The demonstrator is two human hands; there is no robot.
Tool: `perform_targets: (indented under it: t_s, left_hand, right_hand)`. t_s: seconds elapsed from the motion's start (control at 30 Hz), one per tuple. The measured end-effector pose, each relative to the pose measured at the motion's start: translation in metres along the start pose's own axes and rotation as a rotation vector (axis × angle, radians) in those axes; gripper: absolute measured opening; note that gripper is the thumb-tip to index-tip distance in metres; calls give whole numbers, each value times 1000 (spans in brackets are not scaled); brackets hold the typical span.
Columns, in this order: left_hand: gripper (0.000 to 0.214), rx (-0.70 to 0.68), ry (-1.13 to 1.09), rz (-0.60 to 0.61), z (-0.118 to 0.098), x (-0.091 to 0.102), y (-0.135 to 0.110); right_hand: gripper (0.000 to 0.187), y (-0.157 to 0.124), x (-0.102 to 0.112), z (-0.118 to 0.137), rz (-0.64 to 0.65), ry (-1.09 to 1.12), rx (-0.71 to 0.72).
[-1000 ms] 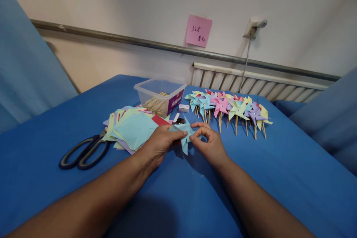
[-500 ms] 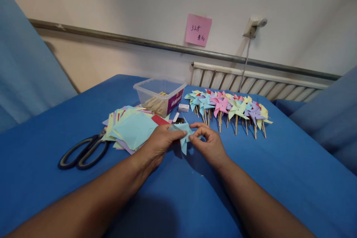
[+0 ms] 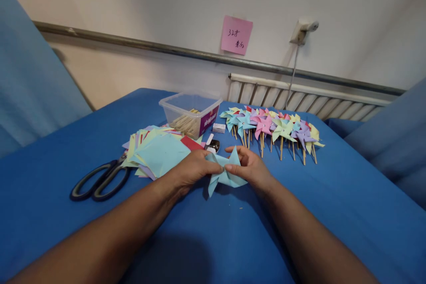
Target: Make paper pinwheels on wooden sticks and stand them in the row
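Observation:
Both hands hold a light blue folded paper pinwheel (image 3: pixel 223 172) just above the blue table (image 3: pixel 333 204). My left hand (image 3: pixel 192 170) pinches its centre from the left with thumb and fingers closed. From the right, my right hand (image 3: pixel 250 165) pinches the same centre, its fingers curled behind the paper. One paper flap points up and another down to the left.
A stack of coloured paper squares (image 3: pixel 156 153) lies left of the hands, with black scissors (image 3: pixel 100 181) further left. A clear plastic box of wooden sticks (image 3: pixel 190 114) stands behind. A row of finished pinwheels on sticks (image 3: pixel 273 131) lies at the back right. Small boxes (image 3: pixel 218 128) sit near the box.
The hands have drawn the blue pinwheel slightly nearer and turned it, so its flaps show wider. My right fingers now close on its centre.

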State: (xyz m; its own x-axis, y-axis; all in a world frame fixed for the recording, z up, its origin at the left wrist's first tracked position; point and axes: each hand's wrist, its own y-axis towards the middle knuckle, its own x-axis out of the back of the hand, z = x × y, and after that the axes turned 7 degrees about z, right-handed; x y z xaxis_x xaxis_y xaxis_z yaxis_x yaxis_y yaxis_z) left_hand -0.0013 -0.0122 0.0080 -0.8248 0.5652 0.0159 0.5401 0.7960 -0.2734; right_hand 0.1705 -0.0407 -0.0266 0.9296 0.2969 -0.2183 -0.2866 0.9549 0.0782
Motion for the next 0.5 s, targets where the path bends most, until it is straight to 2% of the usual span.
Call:
perform_targets:
  t_s: [0.2, 0.33, 0.5]
  left_hand:
    - [10, 40, 135, 53, 1, 3, 2]
    - [11, 52, 220, 40, 2, 5, 4]
    - [11, 19, 241, 19, 5, 6, 6]
  right_hand:
    - [46, 0, 3, -2, 59, -108, -84]
    - [38, 0, 2, -1, 71, -160, -104]
    - [28, 1, -3, -3, -9, -218, -112]
